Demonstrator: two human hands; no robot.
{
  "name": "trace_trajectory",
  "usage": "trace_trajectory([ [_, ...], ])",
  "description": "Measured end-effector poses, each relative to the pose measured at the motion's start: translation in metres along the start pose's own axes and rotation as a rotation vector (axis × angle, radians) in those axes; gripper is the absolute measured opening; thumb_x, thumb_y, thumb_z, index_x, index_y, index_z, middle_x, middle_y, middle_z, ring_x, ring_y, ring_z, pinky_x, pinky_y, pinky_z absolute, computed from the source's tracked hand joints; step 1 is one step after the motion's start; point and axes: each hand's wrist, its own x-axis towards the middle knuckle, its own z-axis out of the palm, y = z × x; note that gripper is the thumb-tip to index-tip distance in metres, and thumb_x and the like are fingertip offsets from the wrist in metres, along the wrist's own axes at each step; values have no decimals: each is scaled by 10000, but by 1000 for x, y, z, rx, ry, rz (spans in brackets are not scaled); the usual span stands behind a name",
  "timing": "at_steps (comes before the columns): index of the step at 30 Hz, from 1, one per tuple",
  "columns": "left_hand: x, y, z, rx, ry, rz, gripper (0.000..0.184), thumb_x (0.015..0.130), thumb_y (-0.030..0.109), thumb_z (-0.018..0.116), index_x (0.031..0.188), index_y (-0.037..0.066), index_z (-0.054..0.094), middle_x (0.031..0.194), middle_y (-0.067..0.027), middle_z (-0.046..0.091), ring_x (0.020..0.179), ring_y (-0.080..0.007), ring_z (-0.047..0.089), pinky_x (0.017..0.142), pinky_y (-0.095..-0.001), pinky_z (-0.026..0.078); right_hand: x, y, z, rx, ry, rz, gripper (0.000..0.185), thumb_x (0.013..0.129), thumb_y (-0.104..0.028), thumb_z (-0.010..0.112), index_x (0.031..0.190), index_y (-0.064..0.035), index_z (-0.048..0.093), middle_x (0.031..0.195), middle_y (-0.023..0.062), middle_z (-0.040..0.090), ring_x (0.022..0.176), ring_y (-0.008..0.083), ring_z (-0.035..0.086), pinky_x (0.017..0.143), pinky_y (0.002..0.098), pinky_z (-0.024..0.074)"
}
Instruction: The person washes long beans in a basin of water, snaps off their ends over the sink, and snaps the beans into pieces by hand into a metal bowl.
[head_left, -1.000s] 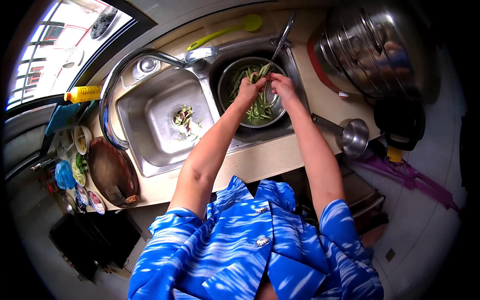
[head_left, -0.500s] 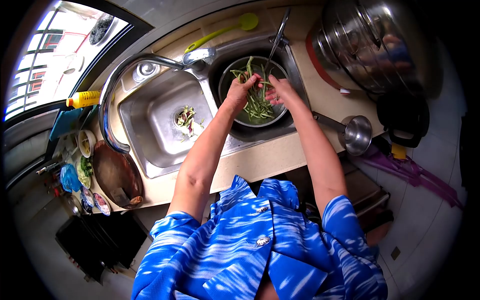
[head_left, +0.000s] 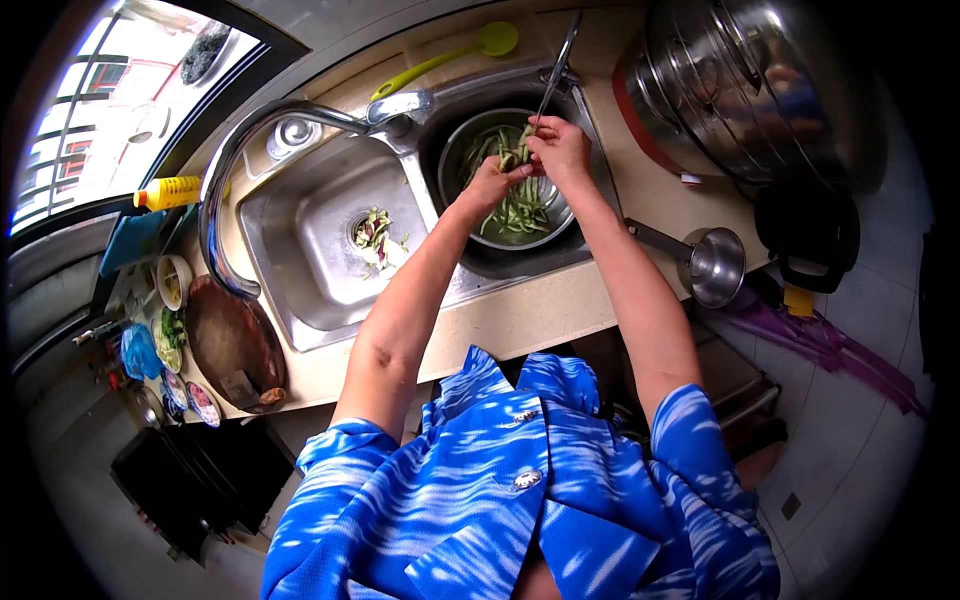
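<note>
Window (head_left: 120,110) upper left, bright daylight | beige countertop (head_left: 520,332) across middle | pale tiled floor (head_left: 840,450) lower right

One left hand (head_left: 490,187) and one right hand (head_left: 562,152): two bare hands. Two rectangular stainless-steel sink basins (head_left: 330,232). One round metal bowl (head_left: 558,218). Slender green bean pods (head_left: 522,212), overlapping too much to count. One arched chrome faucet (head_left: 212,222), one lime-green long-handled ladle (head_left: 497,39), one yellow plastic bottle (head_left: 172,191), one small steel saucepan (head_left: 717,268), one oval brown board (head_left: 228,335).
</note>
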Motion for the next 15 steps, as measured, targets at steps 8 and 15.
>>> trace_trajectory([
  [8, 1, 1, -8, 138, -20, -28, 258, 854, 182, 599, 1048, 14, 578, 950, -7, 602, 863, -76, 523, 766, -240, 424, -4, -3, -6, 105, -326, 84, 272, 696, -15, 658, 963, 24, 621, 733, 35, 620, 606, 97, 574, 542, 230, 473],
  [15, 4, 15, -2, 303, -113, 99, 327, 816, 211, 649, 1055, 1, 573, 939, -23, 603, 854, -88, 532, 752, -247, 435, -11, -10, -3, -445, -157, -363, 148, 734, -86, 674, 845, -10, 613, 707, 23, 614, 580, 81, 558, 554, 236, 470],
])
